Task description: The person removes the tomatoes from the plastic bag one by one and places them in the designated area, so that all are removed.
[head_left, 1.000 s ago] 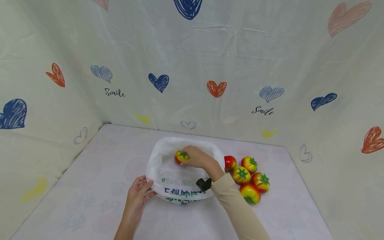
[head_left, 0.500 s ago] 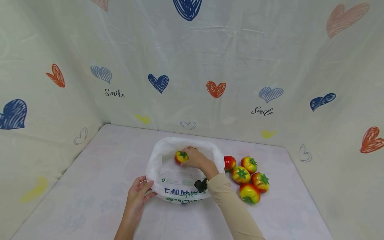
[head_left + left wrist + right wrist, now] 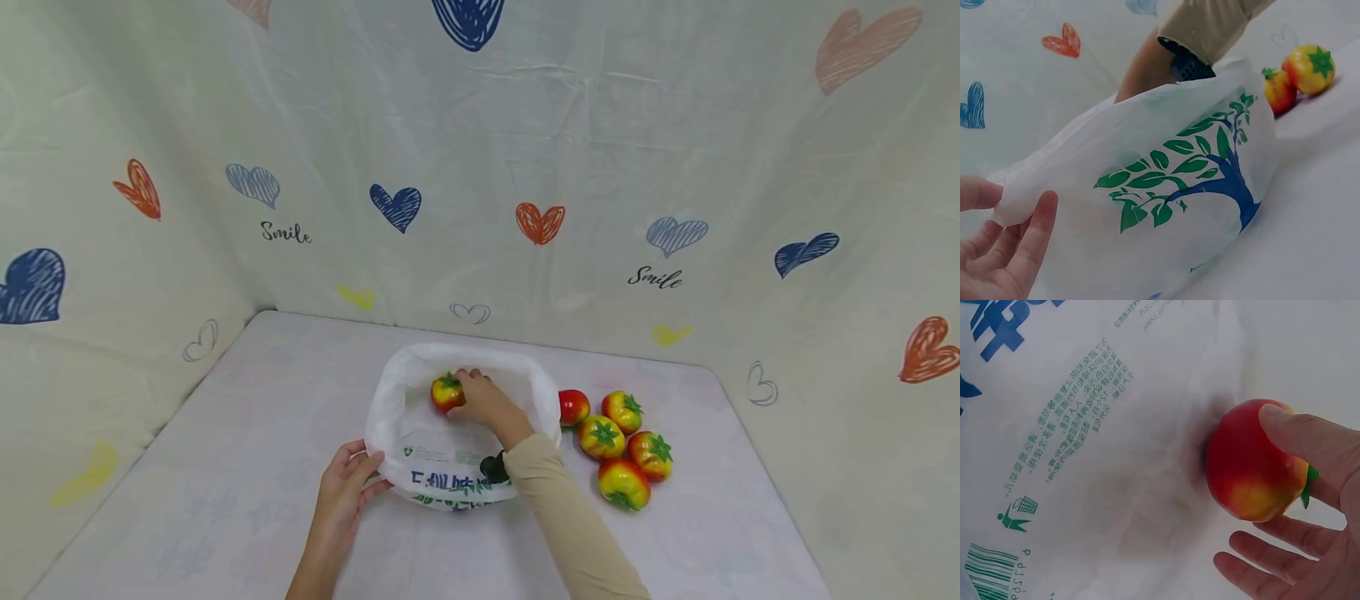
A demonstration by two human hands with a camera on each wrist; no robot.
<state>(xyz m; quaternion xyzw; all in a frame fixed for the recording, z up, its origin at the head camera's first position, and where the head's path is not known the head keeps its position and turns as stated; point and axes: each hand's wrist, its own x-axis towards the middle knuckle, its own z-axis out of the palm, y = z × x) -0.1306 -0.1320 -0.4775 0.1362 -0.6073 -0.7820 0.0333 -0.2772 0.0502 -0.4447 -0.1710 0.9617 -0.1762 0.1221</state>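
Observation:
A white plastic bag stands on the table with its mouth spread wide and its rim turned outward. My left hand pinches the bag's near-left rim between thumb and fingers. Inside the bag, my right hand holds a red and yellow tomato with a green leafy top. In the right wrist view, the thumb presses the red side of the tomato while the other fingers lie below and behind it. Seen from the left wrist, the bag's front carries a printed tree and hides my right hand.
Several more tomatoes lie in a cluster just right of the bag, one red tomato close against its side. The pale tabletop extends to the left. A heart-printed cloth hangs behind and at both sides.
Inside the bag, my right hand has shifted slightly left with the tomato, which has tilted so more red shows. The left hand and the other tomatoes have kept their places.

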